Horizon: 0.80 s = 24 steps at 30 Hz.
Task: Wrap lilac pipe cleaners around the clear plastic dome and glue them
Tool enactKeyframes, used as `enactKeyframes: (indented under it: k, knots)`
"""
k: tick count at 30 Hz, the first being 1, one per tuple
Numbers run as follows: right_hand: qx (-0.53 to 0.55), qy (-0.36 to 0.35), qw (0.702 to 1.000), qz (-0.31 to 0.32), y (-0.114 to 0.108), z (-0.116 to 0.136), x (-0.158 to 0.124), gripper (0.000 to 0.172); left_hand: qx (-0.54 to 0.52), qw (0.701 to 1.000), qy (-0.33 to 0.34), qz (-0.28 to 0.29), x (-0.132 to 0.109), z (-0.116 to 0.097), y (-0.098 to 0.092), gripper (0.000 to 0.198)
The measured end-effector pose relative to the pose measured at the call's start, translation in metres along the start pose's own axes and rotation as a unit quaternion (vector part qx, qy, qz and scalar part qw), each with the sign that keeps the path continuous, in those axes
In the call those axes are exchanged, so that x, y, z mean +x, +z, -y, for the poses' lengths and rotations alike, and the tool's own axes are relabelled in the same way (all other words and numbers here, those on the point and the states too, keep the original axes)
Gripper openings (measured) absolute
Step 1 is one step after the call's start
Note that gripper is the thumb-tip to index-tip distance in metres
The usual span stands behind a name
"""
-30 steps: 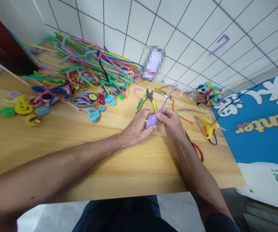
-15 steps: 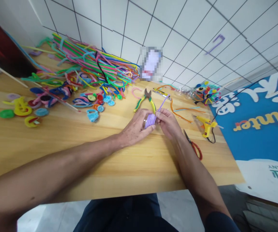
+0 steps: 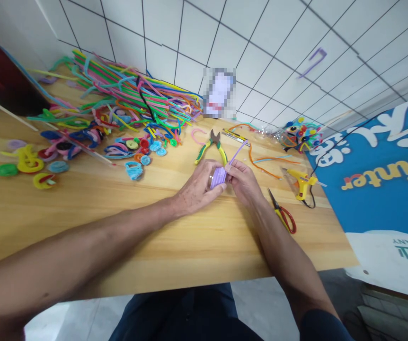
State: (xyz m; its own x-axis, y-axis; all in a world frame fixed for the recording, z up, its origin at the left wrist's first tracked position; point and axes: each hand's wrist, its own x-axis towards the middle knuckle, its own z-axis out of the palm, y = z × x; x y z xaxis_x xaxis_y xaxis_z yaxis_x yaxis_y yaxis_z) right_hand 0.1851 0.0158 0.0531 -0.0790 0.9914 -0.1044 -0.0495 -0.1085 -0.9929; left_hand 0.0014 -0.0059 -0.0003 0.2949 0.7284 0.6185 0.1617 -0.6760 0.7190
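Head view: both my hands are on one small piece, low over the wooden table [image 3: 207,255], near its middle. My left hand [image 3: 199,187] is wrapped around the purple coil [image 3: 218,178], thumb along the near side, fingers curled around the far side. My right hand [image 3: 243,180] has thumb and forefinger pinched narrow on the purple strand, right where it leaves the coil; the other fingers look tucked in, can't tell exactly how.

Progress, my judgement: partway. Done: several turns of strand lie side by side around a clear core [image 3: 210,182]. Left: the free end [image 3: 239,150] stands up past my right fingertips, slanting away from me, not laid down on the coil. It looks short next to what's wrapped, so most of the strand seems used.

Looks: pale purple, fuzzy, turns packed close with no clear gaps that I can see. Clear core shows at the left side of the wrap, shiny, mostly hidden by my hand; can't tell its full shape. Pliers [image 3: 215,138] lie just beyond my hands, handles spread; scissors [image 3: 285,218] lie right of my right hand, neither held.
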Motion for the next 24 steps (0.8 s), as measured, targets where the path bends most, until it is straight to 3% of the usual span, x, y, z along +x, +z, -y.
enactKeyframes:
  k: [16,24]
  knots:
    - [0.005,0.0,1.0,0.002,0.0017,-0.0044,-0.0016,0.042,-0.002,1.0,-0.011,0.008,-0.0004,0.0001,-0.0013,0.041]
    - [0.012,0.0,1.0,0.0,0.0012,-0.0065,-0.0016,0.044,0.013,1.0,0.012,0.014,-0.0013,0.0041,-0.0006,0.065]
